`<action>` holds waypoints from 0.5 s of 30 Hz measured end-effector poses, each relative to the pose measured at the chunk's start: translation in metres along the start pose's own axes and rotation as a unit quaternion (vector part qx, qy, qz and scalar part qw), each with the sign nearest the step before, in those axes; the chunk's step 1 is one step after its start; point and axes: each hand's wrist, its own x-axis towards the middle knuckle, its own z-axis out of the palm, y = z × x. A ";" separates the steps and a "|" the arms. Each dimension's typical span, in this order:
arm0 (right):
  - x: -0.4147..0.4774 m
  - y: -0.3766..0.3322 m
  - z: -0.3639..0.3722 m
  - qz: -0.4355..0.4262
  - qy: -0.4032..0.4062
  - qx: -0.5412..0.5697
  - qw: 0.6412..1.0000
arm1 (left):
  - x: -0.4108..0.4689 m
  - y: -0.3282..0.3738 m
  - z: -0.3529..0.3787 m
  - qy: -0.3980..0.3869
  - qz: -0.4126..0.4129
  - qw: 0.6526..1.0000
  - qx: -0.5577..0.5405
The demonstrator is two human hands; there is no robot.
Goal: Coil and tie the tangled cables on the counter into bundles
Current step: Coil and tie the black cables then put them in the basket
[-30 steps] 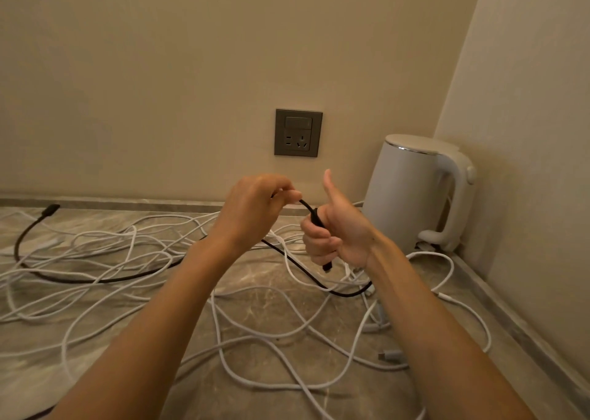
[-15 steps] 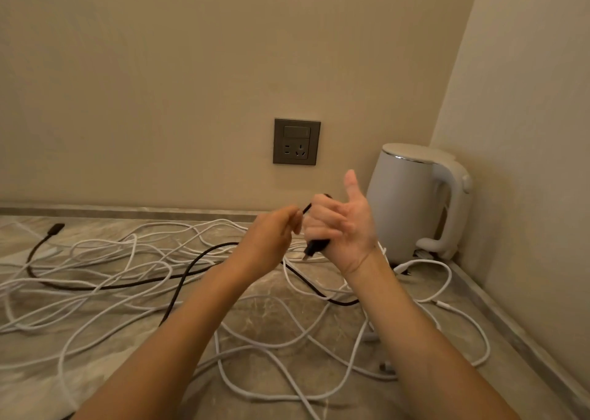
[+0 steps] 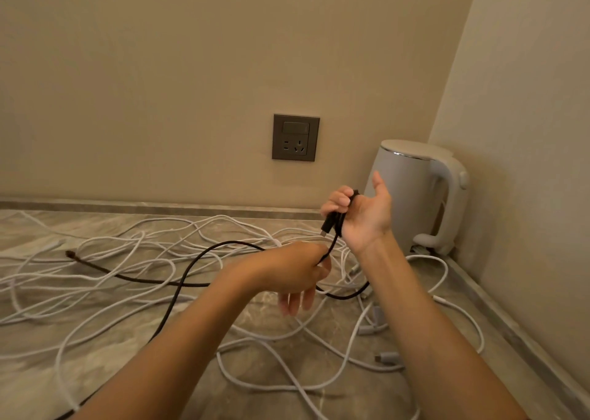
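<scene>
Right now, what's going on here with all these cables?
A person is working on the black cable. The right hand grips its connector end with curled fingers, raised in front of the white kettle. The left hand pinches the same cable just below. The rest of it trails off loose across the counter, over a tangle of white cables. No tied bundle is in sight.
</scene>
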 end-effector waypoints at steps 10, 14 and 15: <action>0.004 0.009 -0.003 -0.062 0.006 -0.457 0.888 | -0.011 0.006 -0.020 0.091 0.077 0.987 0.106; 0.004 0.005 -0.002 0.002 -0.034 -0.542 0.840 | -0.017 0.006 -0.030 0.164 0.108 0.975 0.106; 0.002 0.004 -0.002 0.013 -0.043 -0.558 0.829 | -0.018 0.005 -0.032 0.182 0.112 0.972 0.100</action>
